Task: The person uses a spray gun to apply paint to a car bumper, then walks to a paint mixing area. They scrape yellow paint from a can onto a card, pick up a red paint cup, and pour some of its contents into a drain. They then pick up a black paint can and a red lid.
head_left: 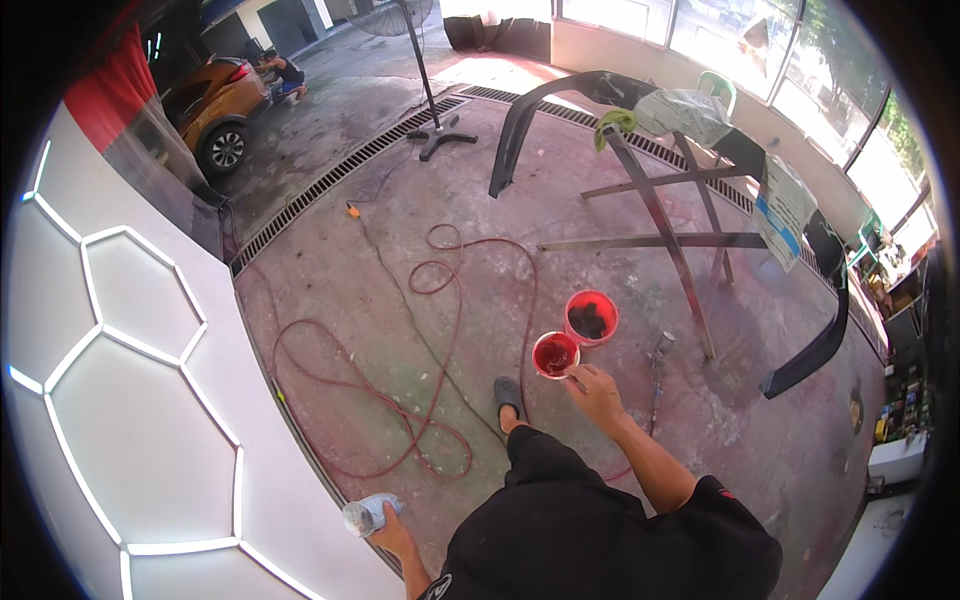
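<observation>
My right hand point(594, 390) reaches forward, its fingers closed at the rim of a small white tub point(538, 368) with a red inside. Just beyond the tub stands a pink-red bucket point(610, 328) with dark pieces in it. Low at the left, my left hand point(395, 532) is wrapped round a clear plastic bottle point(376, 508), tilted sideways. To the right of my right hand, a spray gun point(662, 345) with a hose is near the floor. Whatever is inside the bottle cannot be made out.
A dark car bumper point(520, 125), partly masked with paper, rests on a crossed stand point(655, 215). A red hose point(440, 410) loops over the floor beside a cord point(400, 300). A fan stand point(440, 135), a drain grate point(340, 178), an orange car point(205, 100) and a crouching person point(288, 75) are farther off.
</observation>
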